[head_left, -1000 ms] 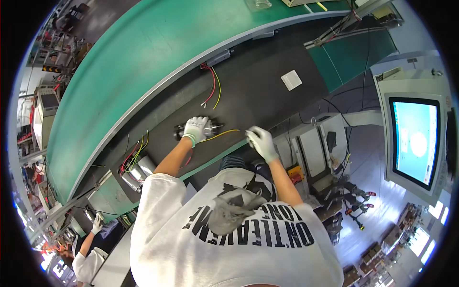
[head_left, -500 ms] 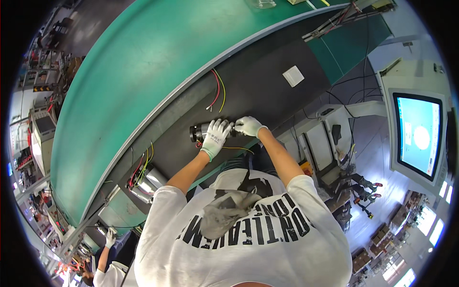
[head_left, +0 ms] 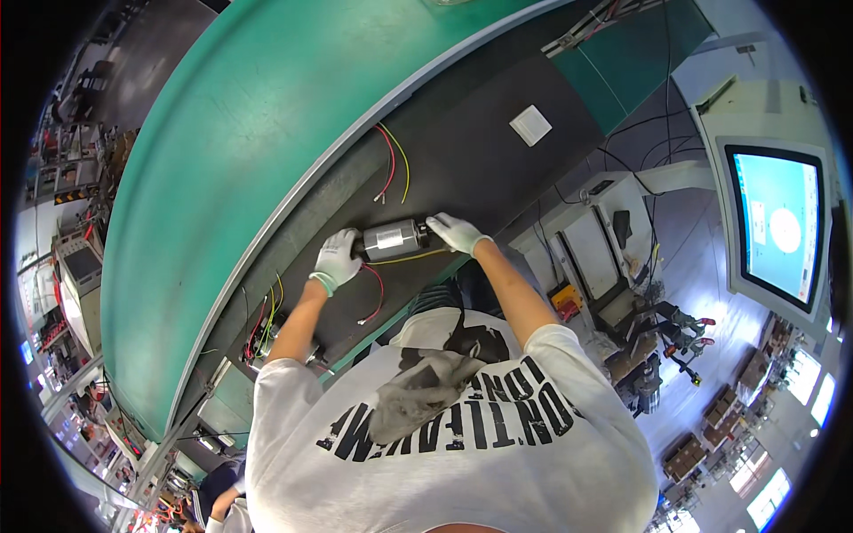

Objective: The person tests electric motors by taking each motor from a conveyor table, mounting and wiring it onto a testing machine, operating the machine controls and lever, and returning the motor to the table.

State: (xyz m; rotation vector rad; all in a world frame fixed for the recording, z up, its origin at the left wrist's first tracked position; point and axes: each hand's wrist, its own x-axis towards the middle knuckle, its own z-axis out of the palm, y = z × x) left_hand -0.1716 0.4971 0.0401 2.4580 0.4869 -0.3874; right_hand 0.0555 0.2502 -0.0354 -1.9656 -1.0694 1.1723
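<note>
A dark cylindrical motor (head_left: 391,239) with a pale label on its side lies lengthwise over the dark worktop between my two gloved hands. My left hand (head_left: 338,257) wraps round its left end, with the thumb and fingers closed. The fingers of my right hand (head_left: 456,234) are closed about the narrow right end; their tips are partly hidden. From the motor's left end a red lead (head_left: 380,293) curves down toward me. A yellow lead (head_left: 409,258) runs along the near side of the motor to the right. Both hands wear white knit gloves.
Beyond a metal rail stretches a green surface (head_left: 258,115). Red and yellow wires (head_left: 391,164) lie by the rail, a white square piece (head_left: 530,125) farther right. More wired motors (head_left: 284,342) sit by my left forearm. A lit monitor (head_left: 777,233) stands right; another person's arm (head_left: 224,505) shows lower left.
My left hand has slid from the motor's middle to its left end, baring the label. My right hand stays at the right end. The red lead now hangs in plain sight.
</note>
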